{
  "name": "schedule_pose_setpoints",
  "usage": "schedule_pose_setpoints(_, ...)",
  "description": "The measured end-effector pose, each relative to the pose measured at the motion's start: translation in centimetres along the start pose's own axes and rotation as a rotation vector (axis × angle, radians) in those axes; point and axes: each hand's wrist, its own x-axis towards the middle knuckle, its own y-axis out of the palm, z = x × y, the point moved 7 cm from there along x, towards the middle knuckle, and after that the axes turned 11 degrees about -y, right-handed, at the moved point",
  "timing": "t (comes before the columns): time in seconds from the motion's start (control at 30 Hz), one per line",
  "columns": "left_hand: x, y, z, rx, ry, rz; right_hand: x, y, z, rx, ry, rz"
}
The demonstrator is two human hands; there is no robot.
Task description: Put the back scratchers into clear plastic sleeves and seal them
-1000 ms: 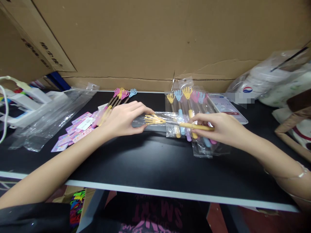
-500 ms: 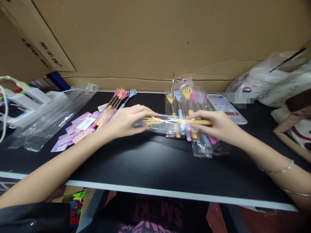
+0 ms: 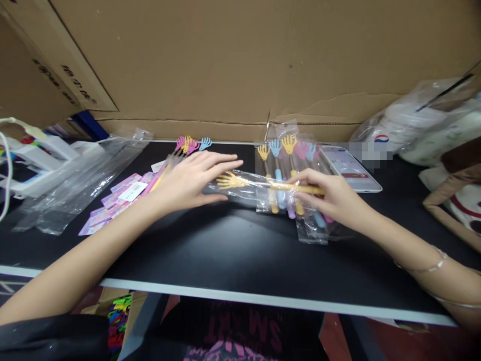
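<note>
A yellow back scratcher in a clear plastic sleeve lies crosswise above the black table. My right hand pinches its yellow handle through the sleeve. At the claw end, my left hand has its fingers stretched and apart, with the sleeve's end close to the thumb; whether they touch I cannot tell. Bagged back scratchers in yellow, blue and pink lie behind my right hand. Partly hidden by my left hand, several unbagged back scratchers lie beside pink and purple cards.
Clear plastic sleeves lie at the left next to a white plastic stand. A phone rests behind my right hand, near a bagged white cup. Cardboard walls the back. A box of colourful pieces stands below the table edge.
My left hand's fingers have opened away from the claw end of the sleeve. The back scratcher has tilted slightly, its claw end a little higher; my right hand keeps its hold.
</note>
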Motion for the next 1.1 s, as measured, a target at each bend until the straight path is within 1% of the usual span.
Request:
schedule_pose_setpoints(0.13, 0.2, -0.2, 2.4, 0.120, -0.074, 0.023, 0.2, -0.9, -0.2, 0.003, 0.009, -0.014)
schedule_pose_setpoints(0.27, 0.1, 0.4, 3.5, 0.184, -0.131, 0.088, 0.3, -1.2, -0.4, 0.027, 0.023, -0.007)
schedule_pose_setpoints(0.37, 0.0, 1.0, 3.1, 0.179, -0.119, 0.129, 0.2, -0.9, -0.4, 0.044, 0.040, 0.008)
schedule_pose_setpoints(0.5, 0.0, 1.4, 2.5, 0.120, -0.083, 0.152, 0.2, -0.4, -0.4, 0.134, 0.067, 0.022)
schedule_pose_setpoints(0.6, -0.1, 1.6, 2.2, 0.070, -0.078, 0.162, 0.3, -0.4, -0.5, 0.171, 0.068, 0.005)
schedule_pose_setpoints(0.7, -0.2, 1.6, 2.1, 0.060, -0.092, 0.143, 0.3, -0.8, -0.4, 0.177, 0.079, -0.039)
schedule_pose_setpoints(0.77, -0.3, 1.7, 2.0, 0.077, -0.113, 0.129, 0.2, -0.8, -0.6, 0.212, 0.135, -0.043)
schedule_pose_setpoints(0.83, -0.4, 1.8, 2.0, 0.097, -0.127, 0.126, 0.0, -0.4, -0.8, 0.282, 0.215, -0.011)
schedule_pose_setpoints(0.9, -0.3, 1.8, 2.0, 0.109, -0.127, 0.121, -0.2, -0.1, -0.9, 0.334, 0.253, 0.011)
schedule_pose_setpoints(1.1, 0.1, 1.3, 2.7, 0.088, -0.133, 0.128, -0.1, -0.8, -1.6, 0.301, 0.178, -0.057)
